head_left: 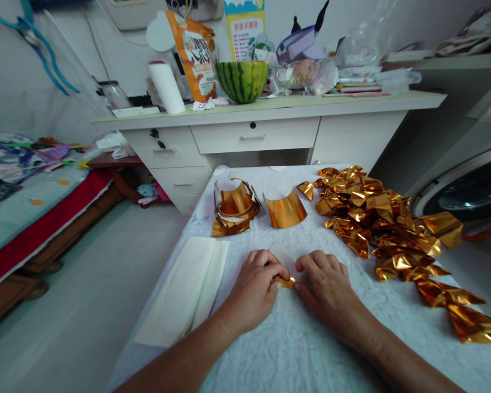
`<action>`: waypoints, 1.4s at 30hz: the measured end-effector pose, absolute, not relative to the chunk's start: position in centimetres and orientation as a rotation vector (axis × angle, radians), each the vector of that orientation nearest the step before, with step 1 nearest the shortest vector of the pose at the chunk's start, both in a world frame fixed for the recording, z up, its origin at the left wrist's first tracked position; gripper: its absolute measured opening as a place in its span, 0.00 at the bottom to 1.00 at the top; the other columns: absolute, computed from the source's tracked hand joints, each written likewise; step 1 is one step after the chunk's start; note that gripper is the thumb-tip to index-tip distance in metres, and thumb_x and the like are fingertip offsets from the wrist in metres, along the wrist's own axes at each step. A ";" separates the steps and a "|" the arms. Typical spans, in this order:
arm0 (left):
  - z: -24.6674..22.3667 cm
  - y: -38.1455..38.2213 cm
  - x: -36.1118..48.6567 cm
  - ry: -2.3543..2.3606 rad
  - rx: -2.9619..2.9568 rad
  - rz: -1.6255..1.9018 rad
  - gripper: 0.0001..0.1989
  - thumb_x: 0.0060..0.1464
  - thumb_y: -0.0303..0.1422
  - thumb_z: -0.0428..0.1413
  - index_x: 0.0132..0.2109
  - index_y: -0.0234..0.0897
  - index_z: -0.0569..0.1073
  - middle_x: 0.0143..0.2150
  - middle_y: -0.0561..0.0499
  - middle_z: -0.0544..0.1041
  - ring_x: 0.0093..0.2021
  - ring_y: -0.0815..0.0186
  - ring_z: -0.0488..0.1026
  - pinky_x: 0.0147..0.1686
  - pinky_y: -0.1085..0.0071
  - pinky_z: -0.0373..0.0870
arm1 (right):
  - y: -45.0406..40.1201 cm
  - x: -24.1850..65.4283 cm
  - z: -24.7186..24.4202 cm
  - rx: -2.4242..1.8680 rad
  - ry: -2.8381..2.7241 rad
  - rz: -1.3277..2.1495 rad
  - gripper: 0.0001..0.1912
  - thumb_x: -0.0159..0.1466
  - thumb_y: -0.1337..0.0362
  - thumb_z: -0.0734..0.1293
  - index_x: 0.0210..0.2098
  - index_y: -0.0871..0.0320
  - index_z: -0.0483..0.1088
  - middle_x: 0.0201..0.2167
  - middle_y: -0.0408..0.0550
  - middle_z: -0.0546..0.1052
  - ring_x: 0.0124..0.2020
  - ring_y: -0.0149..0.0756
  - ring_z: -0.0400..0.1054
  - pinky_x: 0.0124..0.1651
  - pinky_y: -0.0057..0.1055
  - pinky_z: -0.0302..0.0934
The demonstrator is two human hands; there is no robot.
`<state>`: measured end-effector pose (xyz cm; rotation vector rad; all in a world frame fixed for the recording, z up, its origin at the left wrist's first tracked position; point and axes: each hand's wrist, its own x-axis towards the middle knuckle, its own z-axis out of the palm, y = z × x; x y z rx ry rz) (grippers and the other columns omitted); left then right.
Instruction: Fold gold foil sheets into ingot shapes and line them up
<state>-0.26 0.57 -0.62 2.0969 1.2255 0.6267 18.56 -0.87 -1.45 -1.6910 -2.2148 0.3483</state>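
My left hand, its fingers bent together, pinches a small gold foil piece at the table's middle. A pale paper sheet lies under and behind that piece. My right hand rests just to the right, fingers curved and slightly apart, thumb tip near the foil's right end; nothing shows in its grasp. Beyond the hands are a curved gold foil sheet and a curled stack of gold foil and paper. Flat cream paper lies left of my left hand.
Many folded gold foil pieces spread over the table's right side. Behind stands a white desk with a watermelon half, an orange bag and a white roll. A bed is at left, a washing machine at right.
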 end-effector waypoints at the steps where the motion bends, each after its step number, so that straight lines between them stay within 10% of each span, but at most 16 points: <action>1: -0.6 0.6 -0.3 1.221 2.096 0.632 0.14 0.53 0.20 0.52 0.39 0.43 0.76 0.42 0.51 0.69 0.49 0.62 0.64 0.52 0.63 0.64 | -0.9 18.7 -1.5 -1.681 -2.214 0.351 0.10 0.60 0.68 0.67 0.41 0.51 0.68 0.41 0.48 0.70 0.42 0.45 0.61 0.42 0.40 0.54; 42: 1.1 2.0 -1.0 1.098 2.296 0.397 0.14 0.53 0.23 0.56 0.43 0.45 0.78 0.41 0.52 0.71 0.47 0.60 0.64 0.48 0.64 0.63 | 0.3 19.4 0.9 -1.423 -2.434 0.456 0.03 0.61 0.68 0.70 0.32 0.55 0.72 0.36 0.47 0.71 0.39 0.40 0.63 0.39 0.34 0.53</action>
